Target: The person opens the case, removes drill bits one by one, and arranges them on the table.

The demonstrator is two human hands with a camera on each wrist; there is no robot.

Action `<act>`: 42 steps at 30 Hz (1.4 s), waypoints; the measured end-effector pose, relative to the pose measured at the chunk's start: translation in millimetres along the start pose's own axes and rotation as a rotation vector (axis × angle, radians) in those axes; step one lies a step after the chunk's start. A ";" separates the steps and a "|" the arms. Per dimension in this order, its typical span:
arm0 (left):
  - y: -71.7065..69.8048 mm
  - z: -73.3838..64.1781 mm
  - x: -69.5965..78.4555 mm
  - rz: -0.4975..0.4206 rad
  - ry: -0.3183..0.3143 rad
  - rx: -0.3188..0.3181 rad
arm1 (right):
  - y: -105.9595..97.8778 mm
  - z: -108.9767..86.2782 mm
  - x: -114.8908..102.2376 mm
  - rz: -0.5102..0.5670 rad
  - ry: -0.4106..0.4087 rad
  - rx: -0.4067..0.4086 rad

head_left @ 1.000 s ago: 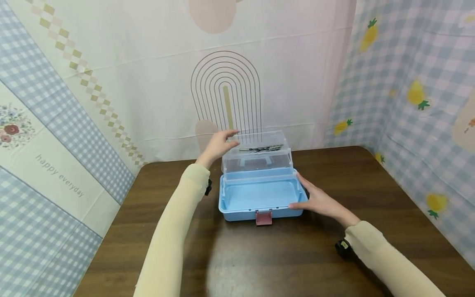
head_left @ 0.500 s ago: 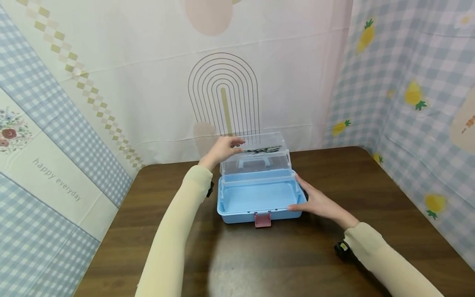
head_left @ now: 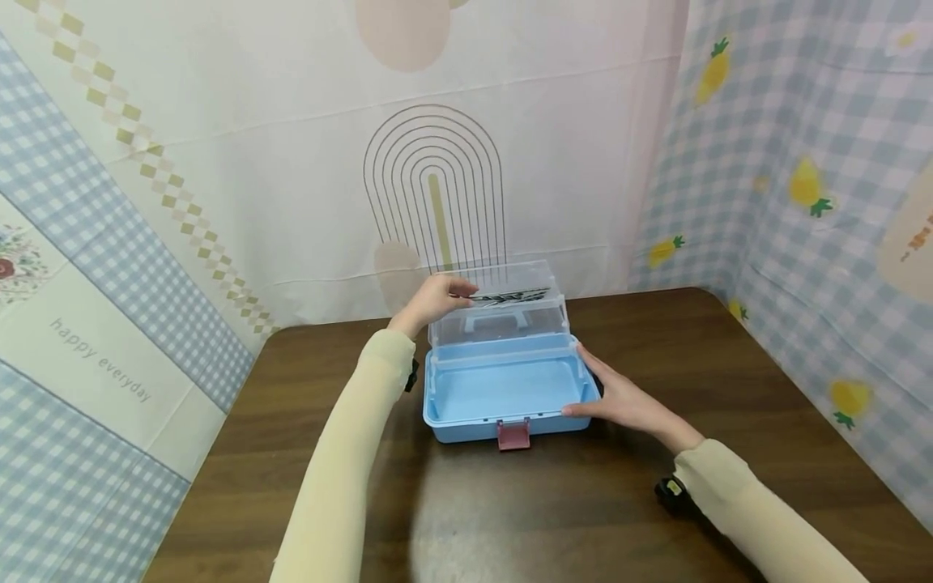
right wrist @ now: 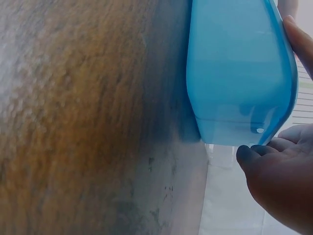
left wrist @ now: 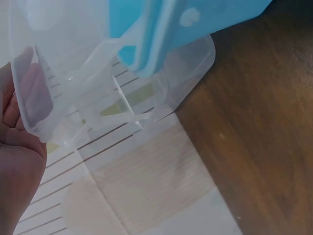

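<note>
A light-blue plastic storage box point(head_left: 510, 389) stands open on the table, its pink latch point(head_left: 513, 436) hanging at the front. Above its back part are a raised clear tray point(head_left: 503, 324) and the clear lid point(head_left: 510, 279). A bundle of thin dark sticks point(head_left: 513, 298) lies up there; their kind is too small to tell. My left hand point(head_left: 437, 300) is at the left end of this bundle, fingertips partly hidden; the left wrist view shows fingers point(left wrist: 36, 98) through clear plastic. My right hand point(head_left: 627, 398) grips the box's right side, thumb on the front rim, fingers toward the back corner.
The brown wooden table point(head_left: 466, 510) extends around the box. A patterned white cloth point(head_left: 313, 162) hangs behind it, and a blue checked cloth point(head_left: 802, 243) hangs along the right side.
My left hand has come down from above the clear plastic to the left end of the dark bundle, its fingers drawing closer together. The right hand keeps its place on the box.
</note>
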State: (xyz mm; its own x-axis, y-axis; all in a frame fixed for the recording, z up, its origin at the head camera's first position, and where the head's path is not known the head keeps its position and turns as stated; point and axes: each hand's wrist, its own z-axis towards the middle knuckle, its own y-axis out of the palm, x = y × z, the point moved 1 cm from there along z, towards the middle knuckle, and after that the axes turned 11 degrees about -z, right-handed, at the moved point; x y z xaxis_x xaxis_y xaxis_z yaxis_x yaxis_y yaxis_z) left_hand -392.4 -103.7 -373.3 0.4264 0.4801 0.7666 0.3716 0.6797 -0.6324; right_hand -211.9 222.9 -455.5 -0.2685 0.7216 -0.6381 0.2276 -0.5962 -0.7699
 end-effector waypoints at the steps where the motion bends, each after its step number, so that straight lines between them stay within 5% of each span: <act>1: -0.1 0.6 -0.5 -0.016 0.002 0.003 | -0.4 0.0 -0.2 0.000 0.001 0.004; 23: 2.0 0.6 -3.1 -0.010 -0.072 -0.008 | 3.3 0.6 1.6 0.023 0.011 -0.002; 42: 6.1 4.3 -3.4 0.115 0.010 -0.008 | 4.0 -1.5 1.2 0.019 0.027 0.007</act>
State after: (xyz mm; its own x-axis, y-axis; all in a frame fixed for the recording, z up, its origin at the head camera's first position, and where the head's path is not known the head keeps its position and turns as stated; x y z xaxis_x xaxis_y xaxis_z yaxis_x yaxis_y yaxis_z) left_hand -395.1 -98.8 -379.3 0.4749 0.5492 0.6877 0.3264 0.6157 -0.7172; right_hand -209.9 221.9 -459.4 -0.2387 0.7190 -0.6527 0.2258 -0.6126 -0.7574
